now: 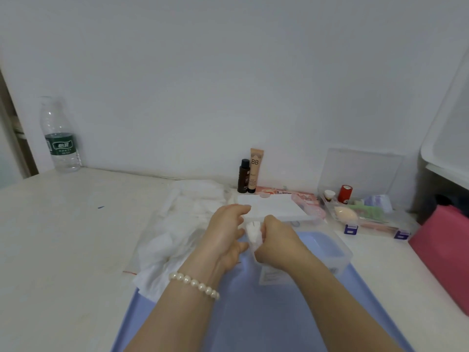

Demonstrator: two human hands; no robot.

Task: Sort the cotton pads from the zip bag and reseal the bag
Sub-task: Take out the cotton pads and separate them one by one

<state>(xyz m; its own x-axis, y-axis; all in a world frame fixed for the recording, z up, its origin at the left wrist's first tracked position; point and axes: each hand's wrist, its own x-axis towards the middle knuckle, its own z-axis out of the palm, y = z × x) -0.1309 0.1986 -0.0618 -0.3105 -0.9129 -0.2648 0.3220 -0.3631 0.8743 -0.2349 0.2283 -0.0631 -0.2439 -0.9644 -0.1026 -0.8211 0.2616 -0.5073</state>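
both hands meet over the bench: right hand pinches soft, light cotton pads; left hand loosely spread.

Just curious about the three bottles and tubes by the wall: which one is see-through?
The water bottle with the green label, standing alone at far left. The small dark bottle and the beige BB tube beside it are opaque.

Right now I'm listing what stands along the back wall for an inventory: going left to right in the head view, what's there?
Water bottle → dark small bottle → BB cream tube → clear organizer box with a red cylinder inside → pink object at the right edge.
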